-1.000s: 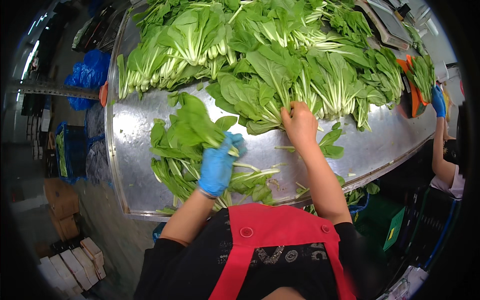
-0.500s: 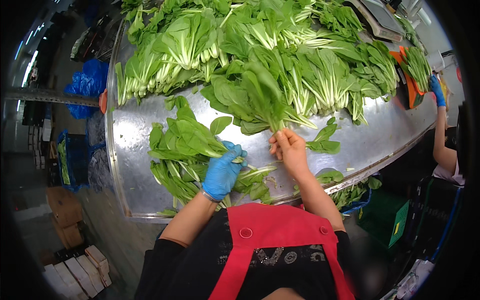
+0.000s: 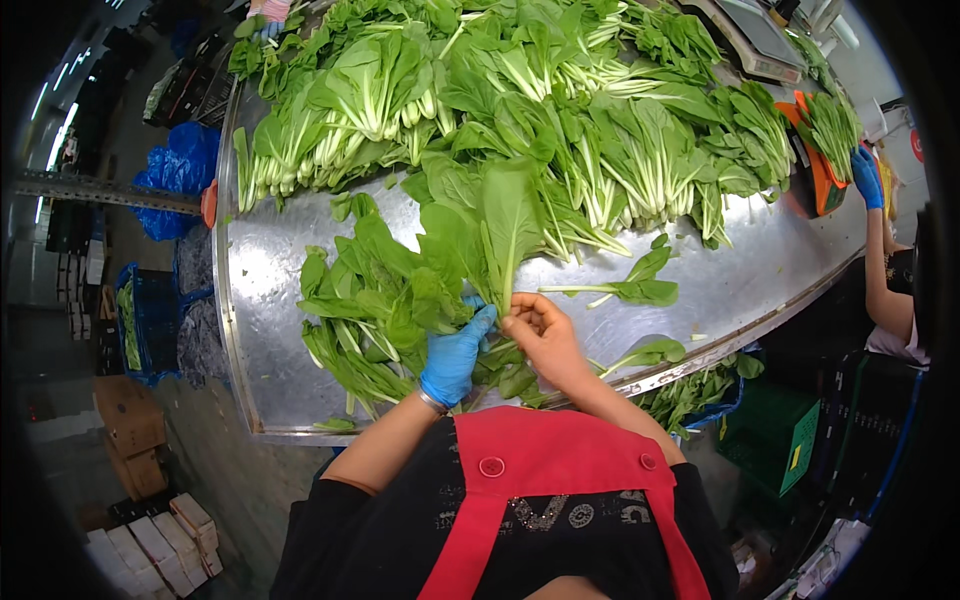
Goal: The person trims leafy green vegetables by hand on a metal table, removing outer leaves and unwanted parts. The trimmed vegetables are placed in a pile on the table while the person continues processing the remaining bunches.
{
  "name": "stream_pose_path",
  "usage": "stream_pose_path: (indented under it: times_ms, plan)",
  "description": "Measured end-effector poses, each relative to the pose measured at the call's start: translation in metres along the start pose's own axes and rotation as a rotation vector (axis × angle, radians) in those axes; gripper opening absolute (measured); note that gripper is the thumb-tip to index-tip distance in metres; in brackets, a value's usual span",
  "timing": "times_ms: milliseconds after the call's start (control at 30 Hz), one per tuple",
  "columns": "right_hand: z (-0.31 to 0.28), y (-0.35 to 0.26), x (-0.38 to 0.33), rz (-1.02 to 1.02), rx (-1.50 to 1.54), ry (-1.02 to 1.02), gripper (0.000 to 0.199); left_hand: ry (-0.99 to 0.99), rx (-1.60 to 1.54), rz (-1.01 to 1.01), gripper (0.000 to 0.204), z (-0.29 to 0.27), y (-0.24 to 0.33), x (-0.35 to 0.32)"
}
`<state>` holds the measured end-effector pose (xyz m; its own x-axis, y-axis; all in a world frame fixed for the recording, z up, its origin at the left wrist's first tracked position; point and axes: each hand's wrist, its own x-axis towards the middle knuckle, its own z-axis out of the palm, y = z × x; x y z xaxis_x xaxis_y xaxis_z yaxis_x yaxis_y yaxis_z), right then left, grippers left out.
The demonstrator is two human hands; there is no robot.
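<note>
My left hand, in a blue glove, is closed around a small bunch of leafy greens whose leaves spread up and to the left. Just beside it, my bare right hand pinches the pale stalk end of another leafy green, held upright with its broad leaves pointing away from me. The two hands almost touch, and their fingertips are partly hidden among stems. Under and left of my left hand, more loose greens lie on the metal table.
A big heap of greens covers the far side. Single leaves lie right of my hands. A scale stands far right. Nearby, a co-worker's blue-gloved hand is beside an orange object. A green crate sits below the table edge.
My right hand has come down and left with its greens, up against my left hand. At the far left, a co-worker's pink sleeve and hand have come into view.
</note>
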<state>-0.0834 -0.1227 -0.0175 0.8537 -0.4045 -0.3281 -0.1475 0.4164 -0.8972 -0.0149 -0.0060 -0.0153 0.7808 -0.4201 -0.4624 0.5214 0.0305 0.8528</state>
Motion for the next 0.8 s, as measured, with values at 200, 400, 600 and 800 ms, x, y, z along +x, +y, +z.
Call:
stream_pose_path:
  times_ms: [200,400,600,800]
  plan:
    - [0.000,0.013,0.006,0.039,0.054,0.060,0.012,-0.039,0.002,-0.039,0.015,-0.004,-0.009,0.002]
    - [0.001,0.024,0.007,-0.140,-0.078,0.106,0.010,-0.075,-0.302,-0.139,0.017,-0.009,-0.016,0.011]
    - [-0.004,0.023,0.008,-0.474,-0.345,0.092,0.011,-0.209,-0.382,-0.121,0.015,-0.016,-0.020,0.013]
    - [-0.007,0.003,0.008,-0.720,-0.610,-0.035,0.015,-0.318,0.321,0.148,0.026,-0.050,-0.059,0.012]
